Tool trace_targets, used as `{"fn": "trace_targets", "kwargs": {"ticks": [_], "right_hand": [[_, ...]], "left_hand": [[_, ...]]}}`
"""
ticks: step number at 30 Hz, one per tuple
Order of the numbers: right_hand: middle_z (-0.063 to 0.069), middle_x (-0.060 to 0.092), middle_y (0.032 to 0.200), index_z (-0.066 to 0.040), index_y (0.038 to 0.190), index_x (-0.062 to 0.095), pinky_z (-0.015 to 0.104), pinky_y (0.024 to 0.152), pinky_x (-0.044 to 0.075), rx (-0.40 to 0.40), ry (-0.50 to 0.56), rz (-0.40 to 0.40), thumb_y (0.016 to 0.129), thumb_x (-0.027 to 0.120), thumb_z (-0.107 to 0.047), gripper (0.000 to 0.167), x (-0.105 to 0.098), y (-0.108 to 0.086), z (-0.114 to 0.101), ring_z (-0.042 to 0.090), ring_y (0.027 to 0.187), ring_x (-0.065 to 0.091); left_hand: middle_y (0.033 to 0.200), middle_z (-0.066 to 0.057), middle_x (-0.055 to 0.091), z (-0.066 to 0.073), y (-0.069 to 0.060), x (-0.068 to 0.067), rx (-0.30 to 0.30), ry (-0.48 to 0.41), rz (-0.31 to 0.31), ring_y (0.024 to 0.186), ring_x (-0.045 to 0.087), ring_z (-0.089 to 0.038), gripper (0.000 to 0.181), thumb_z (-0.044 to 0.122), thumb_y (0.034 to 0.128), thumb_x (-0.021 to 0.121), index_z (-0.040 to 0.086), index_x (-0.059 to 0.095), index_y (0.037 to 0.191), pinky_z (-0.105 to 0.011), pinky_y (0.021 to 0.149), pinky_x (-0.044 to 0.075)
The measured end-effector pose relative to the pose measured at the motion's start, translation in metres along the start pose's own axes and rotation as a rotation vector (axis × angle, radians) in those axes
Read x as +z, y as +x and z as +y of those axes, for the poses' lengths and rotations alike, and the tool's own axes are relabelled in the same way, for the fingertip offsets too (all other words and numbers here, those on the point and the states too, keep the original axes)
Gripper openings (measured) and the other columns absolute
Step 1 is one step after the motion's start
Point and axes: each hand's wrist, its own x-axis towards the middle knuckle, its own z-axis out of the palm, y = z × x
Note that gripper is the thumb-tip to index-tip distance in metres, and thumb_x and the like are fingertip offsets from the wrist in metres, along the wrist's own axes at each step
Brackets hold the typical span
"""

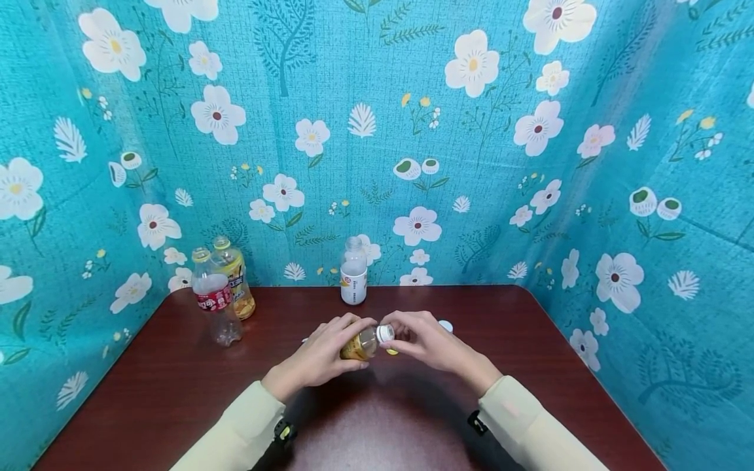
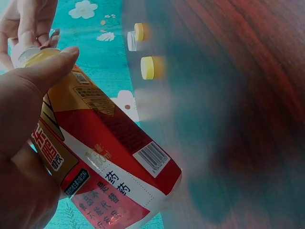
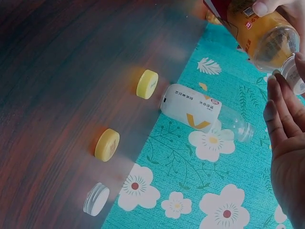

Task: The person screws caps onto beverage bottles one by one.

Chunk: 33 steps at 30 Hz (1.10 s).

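My left hand [image 1: 321, 352] grips a drink bottle [image 1: 357, 347] around its body, holding it tilted with the neck toward the right. In the left wrist view the label on the bottle [image 2: 107, 143] is red, white and gold. A white cap [image 1: 385, 333] sits at the bottle's mouth. The right hand [image 1: 430, 341] pinches this cap between thumb and fingers. In the right wrist view, fingertips [image 3: 274, 88] lie against the side of the cap [image 3: 293, 76], below the clear shoulder of the bottle.
Uncapped at the back left stand a red-labelled bottle [image 1: 215, 301] and a yellow-labelled bottle [image 1: 240, 281]. A white-labelled bottle [image 1: 353, 281] stands at the back middle. A pale yellow cap [image 3: 147, 85], a darker yellow cap [image 3: 107, 145] and a white cap [image 3: 96, 199] lie on the table.
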Motion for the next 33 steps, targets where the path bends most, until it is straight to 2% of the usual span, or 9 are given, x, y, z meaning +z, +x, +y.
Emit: {"fn": "trace_targets", "kwargs": {"ticks": [6,10,15,19,22,28,33], "right_hand": [[-0.007,0.071,0.087,-0.013,0.116,0.068,0.030,0.059,0.055,-0.034,0.002,0.004,0.093,0.076,-0.014,0.025,0.003,0.001,0.000,0.010,0.069,0.062],[-0.006,0.067,0.077,-0.016,0.113,0.068,0.028,0.054,0.050,-0.012,-0.001,0.044,0.094,0.076,-0.017,0.021,0.003,0.003,-0.003,0.009,0.063,0.056],[-0.009,0.061,0.072,-0.022,0.108,0.068,0.025,0.052,0.046,0.108,0.002,0.088,0.096,0.075,-0.026,0.015,0.005,0.004,-0.008,0.008,0.060,0.053],[-0.010,0.065,0.073,-0.023,0.105,0.068,0.026,0.053,0.049,0.223,0.038,0.105,0.096,0.074,-0.033,0.015,0.008,0.005,-0.011,0.010,0.060,0.057],[-0.007,0.067,0.073,-0.023,0.102,0.067,0.027,0.053,0.050,0.263,0.039,0.118,0.095,0.074,-0.035,0.016,0.008,0.006,-0.011,0.011,0.060,0.058],[-0.011,0.066,0.074,-0.022,0.103,0.068,0.027,0.055,0.049,0.270,0.024,0.124,0.094,0.075,-0.035,0.017,0.006,0.008,-0.008,0.010,0.062,0.058],[-0.011,0.069,0.079,-0.022,0.109,0.069,0.029,0.058,0.052,0.218,0.027,0.119,0.094,0.076,-0.033,0.019,0.004,0.005,-0.005,0.010,0.064,0.061]], "left_hand": [[0.127,0.004,0.054,-0.001,0.000,-0.002,-0.005,-0.020,-0.032,0.113,0.052,-0.015,0.074,0.032,0.0861,0.084,0.028,0.047,0.150,-0.048,0.094,0.046],[0.129,0.001,0.056,0.000,0.000,-0.003,0.001,-0.006,-0.007,0.114,0.053,-0.016,0.074,0.033,0.0857,0.085,0.028,0.047,0.150,-0.048,0.093,0.046],[0.132,-0.003,0.058,0.003,0.000,-0.002,-0.010,0.004,0.030,0.116,0.054,-0.021,0.073,0.032,0.0852,0.085,0.025,0.049,0.149,-0.051,0.094,0.046],[0.132,-0.001,0.057,0.005,0.001,-0.002,-0.030,0.035,0.054,0.117,0.055,-0.021,0.073,0.035,0.0847,0.085,0.024,0.050,0.148,-0.052,0.096,0.046],[0.132,0.000,0.057,0.006,0.002,-0.001,-0.032,0.061,0.076,0.117,0.055,-0.021,0.075,0.033,0.0831,0.087,0.024,0.050,0.148,-0.053,0.097,0.047],[0.131,0.000,0.056,0.003,0.004,-0.002,-0.018,0.064,0.074,0.117,0.055,-0.022,0.077,0.034,0.0826,0.087,0.023,0.049,0.149,-0.051,0.096,0.048],[0.130,0.001,0.056,0.002,0.005,-0.002,-0.023,0.066,0.069,0.116,0.055,-0.020,0.076,0.037,0.0831,0.086,0.025,0.049,0.148,-0.050,0.097,0.047]]}}
